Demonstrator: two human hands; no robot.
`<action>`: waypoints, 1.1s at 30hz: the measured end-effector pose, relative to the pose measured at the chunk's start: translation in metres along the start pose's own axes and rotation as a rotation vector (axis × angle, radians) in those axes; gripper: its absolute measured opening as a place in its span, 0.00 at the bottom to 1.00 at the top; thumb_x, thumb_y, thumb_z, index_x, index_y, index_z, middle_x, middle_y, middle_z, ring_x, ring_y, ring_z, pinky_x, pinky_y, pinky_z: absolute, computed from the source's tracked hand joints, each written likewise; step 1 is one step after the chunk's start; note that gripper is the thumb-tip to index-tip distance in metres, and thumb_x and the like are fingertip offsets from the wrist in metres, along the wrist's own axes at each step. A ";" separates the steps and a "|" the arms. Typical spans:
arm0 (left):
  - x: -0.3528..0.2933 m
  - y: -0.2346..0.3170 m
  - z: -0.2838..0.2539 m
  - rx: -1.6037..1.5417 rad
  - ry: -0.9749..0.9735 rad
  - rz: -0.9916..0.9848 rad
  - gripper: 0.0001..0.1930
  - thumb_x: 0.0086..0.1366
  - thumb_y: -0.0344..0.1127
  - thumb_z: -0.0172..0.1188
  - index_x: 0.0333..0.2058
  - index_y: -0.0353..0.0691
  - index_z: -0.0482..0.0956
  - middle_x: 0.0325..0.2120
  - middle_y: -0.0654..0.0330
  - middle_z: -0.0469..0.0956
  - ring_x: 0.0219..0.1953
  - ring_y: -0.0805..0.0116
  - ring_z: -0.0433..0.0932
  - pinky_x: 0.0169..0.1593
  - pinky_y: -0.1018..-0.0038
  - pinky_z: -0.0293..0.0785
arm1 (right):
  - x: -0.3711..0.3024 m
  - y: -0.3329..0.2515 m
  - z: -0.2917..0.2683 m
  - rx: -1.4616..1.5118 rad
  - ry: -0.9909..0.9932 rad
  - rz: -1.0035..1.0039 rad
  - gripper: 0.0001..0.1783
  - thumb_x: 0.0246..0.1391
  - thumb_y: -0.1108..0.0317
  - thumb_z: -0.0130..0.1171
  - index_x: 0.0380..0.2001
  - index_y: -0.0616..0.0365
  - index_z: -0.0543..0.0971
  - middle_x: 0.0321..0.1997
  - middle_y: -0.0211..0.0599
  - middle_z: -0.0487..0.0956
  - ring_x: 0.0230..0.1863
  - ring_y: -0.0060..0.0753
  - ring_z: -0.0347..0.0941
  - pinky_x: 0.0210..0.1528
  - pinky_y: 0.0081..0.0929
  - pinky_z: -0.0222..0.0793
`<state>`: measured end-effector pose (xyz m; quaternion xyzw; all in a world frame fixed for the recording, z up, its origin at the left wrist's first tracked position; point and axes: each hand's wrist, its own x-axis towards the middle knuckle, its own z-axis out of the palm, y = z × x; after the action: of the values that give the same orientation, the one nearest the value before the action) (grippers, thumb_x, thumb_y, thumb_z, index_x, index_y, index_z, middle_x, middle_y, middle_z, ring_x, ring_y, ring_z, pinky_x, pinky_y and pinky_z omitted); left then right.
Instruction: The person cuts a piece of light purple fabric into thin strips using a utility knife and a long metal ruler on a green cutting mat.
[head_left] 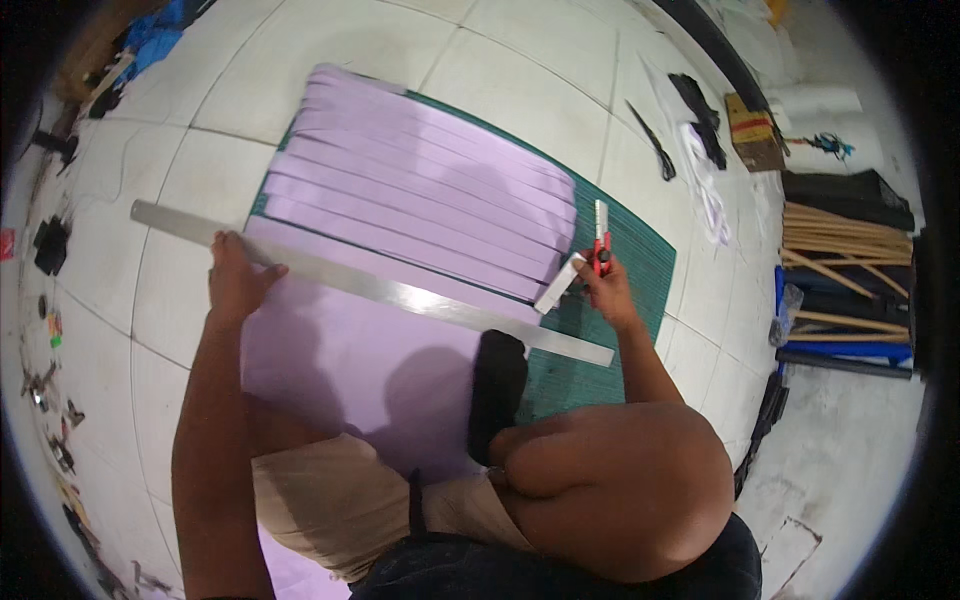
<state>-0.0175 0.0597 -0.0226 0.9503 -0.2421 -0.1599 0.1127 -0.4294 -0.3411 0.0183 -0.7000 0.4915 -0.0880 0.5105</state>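
Note:
A long steel ruler lies slantwise across lilac fabric on a green cutting mat. My left hand holds the ruler down near its left end, thumb and fingers spread across it. Beyond the ruler, the fabric is cut into several parallel strips. My right hand is closed on a red and black utility knife, above the mat to the right of the strips. A white block-like piece is also at its fingers. My black-socked foot reaches the ruler's lower edge.
Scissors lie on the white tiled floor, near black and white cloth scraps. A cardboard box and a stack of wooden sticks stand at the right. Several small dark objects lie along the left.

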 end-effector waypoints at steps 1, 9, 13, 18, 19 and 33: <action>0.002 0.006 -0.005 0.001 -0.026 -0.008 0.53 0.50 0.51 0.76 0.63 0.24 0.55 0.66 0.34 0.53 0.67 0.40 0.59 0.64 0.55 0.65 | -0.003 0.006 -0.007 -0.015 -0.003 0.017 0.20 0.57 0.57 0.67 0.46 0.58 0.76 0.33 0.27 0.79 0.32 0.20 0.74 0.31 0.23 0.70; 0.018 -0.013 0.006 -0.007 -0.097 0.010 0.57 0.50 0.51 0.76 0.64 0.21 0.50 0.65 0.33 0.51 0.68 0.38 0.55 0.67 0.57 0.62 | -0.003 0.031 0.008 0.039 -0.114 -0.034 0.21 0.56 0.59 0.68 0.47 0.61 0.77 0.38 0.28 0.79 0.39 0.22 0.74 0.44 0.25 0.72; 0.020 -0.014 0.004 0.019 -0.126 0.005 0.56 0.50 0.51 0.76 0.64 0.21 0.50 0.64 0.34 0.52 0.67 0.38 0.56 0.67 0.56 0.61 | -0.008 0.028 0.017 0.060 -0.102 -0.027 0.23 0.56 0.58 0.68 0.50 0.61 0.77 0.38 0.30 0.79 0.40 0.23 0.74 0.45 0.26 0.72; 0.021 -0.007 -0.003 0.018 -0.187 0.024 0.56 0.50 0.53 0.75 0.64 0.21 0.51 0.64 0.34 0.53 0.67 0.39 0.57 0.67 0.56 0.61 | -0.002 0.032 0.017 -0.034 -0.083 -0.151 0.24 0.56 0.56 0.68 0.51 0.60 0.78 0.41 0.37 0.81 0.41 0.28 0.75 0.47 0.29 0.72; 0.022 -0.012 -0.001 0.043 -0.162 0.039 0.56 0.50 0.53 0.75 0.63 0.21 0.51 0.64 0.35 0.54 0.66 0.39 0.57 0.67 0.56 0.61 | -0.002 0.030 0.019 -0.004 -0.100 -0.149 0.24 0.56 0.55 0.68 0.50 0.58 0.78 0.42 0.38 0.81 0.41 0.30 0.75 0.48 0.30 0.72; 0.020 -0.021 0.005 0.005 -0.135 0.052 0.57 0.51 0.55 0.74 0.64 0.20 0.50 0.66 0.32 0.50 0.69 0.38 0.52 0.69 0.56 0.56 | 0.002 0.040 0.020 -0.004 -0.112 -0.161 0.21 0.55 0.57 0.69 0.48 0.57 0.80 0.36 0.32 0.80 0.39 0.24 0.73 0.47 0.27 0.71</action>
<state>0.0064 0.0669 -0.0386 0.9311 -0.2741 -0.2200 0.0981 -0.4394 -0.3300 -0.0239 -0.7422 0.4045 -0.0886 0.5270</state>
